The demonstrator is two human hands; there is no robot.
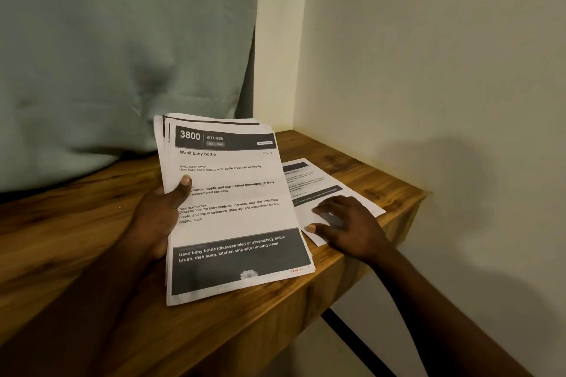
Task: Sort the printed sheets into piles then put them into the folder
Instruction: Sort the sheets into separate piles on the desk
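My left hand [159, 217] grips a stack of printed sheets [235, 223] by its left edge, thumb on top. The top page reads "3800 KITCHEN, Wash baby bottle" and has a dark band at its foot. The stack is held tilted above the wooden table [76, 223]. To its right a single printed sheet [318, 184] lies flat on the table near the right edge. My right hand [346, 223] rests on that sheet's lower part with fingers spread and nearly straight. No folder is in view.
A pale green curtain [122, 49] hangs behind the table on the left. Cream walls [428, 70] close the corner behind and to the right. The table's right edge [382, 236] drops off beside my right hand, with a black table leg [355, 340] below.
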